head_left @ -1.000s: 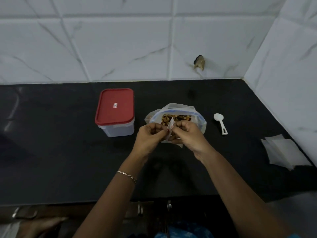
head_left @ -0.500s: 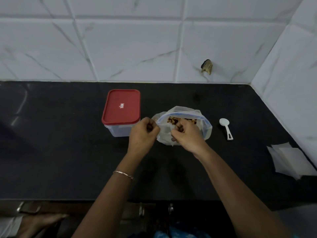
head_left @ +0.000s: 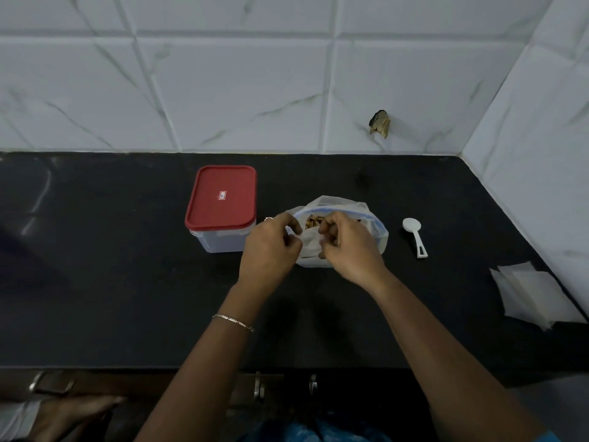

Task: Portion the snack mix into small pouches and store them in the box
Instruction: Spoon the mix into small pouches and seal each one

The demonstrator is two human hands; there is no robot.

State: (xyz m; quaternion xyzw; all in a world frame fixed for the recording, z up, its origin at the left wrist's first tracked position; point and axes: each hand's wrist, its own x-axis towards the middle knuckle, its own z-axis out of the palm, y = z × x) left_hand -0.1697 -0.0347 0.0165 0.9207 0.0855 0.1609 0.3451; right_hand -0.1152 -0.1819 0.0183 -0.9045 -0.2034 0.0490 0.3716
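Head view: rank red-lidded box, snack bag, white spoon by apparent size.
1. Red-lidded clear plastic box and clear plastic snack bag: look alike, and the bag is partly covered, so no ranking between them.
2. White plastic spoon: smallest.

A black tabletop (head_left: 127,282) runs beyond the left hand (head_left: 271,250) to a white marble-veined tiled wall (head_left: 223,90). Right of the right hand (head_left: 350,250), a second tiled wall (head_left: 541,154) closes the corner.

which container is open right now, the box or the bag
The snack bag: its blue-rimmed mouth is spread, with the mix showing. The box has its red lid on.
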